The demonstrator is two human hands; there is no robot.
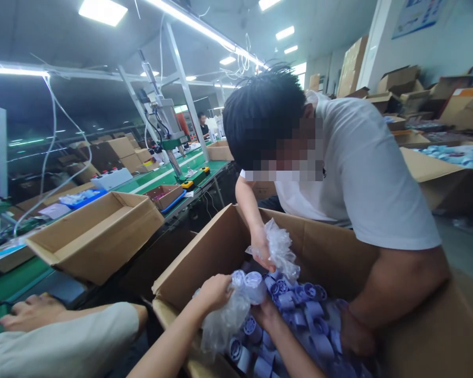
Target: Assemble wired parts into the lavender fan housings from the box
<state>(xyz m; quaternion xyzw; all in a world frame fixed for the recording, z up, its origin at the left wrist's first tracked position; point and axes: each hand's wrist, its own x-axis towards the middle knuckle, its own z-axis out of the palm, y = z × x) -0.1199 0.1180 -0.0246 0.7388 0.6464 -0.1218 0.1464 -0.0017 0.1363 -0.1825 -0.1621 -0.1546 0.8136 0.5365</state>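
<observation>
My left hand (pixel 216 292) is closed on a crumpled clear plastic bag (pixel 226 321), its fingers beside pale lavender plastic caps (pixel 254 286). My right hand (pixel 265 312) is closed around the lower side of these caps; its fingertips are partly hidden. Both hands are over a large open cardboard box (pixel 205 257), which holds many loose lavender ring-shaped plastic parts (pixel 299 307). Across the box, a co-worker's hand (pixel 261 249) grips another crumpled clear bag (pixel 279 249), while the co-worker's other hand (pixel 357 336) reaches in among the parts.
The co-worker in a white shirt (pixel 378 168) leans over the box's far side. Left of it, an open carton (pixel 102 231) stands by the green workbench (pixel 142 184) with a press machine (pixel 169 126). Another person's hand (pixel 33 312) rests at the left edge. Cartons (pixel 437 168) are stacked right.
</observation>
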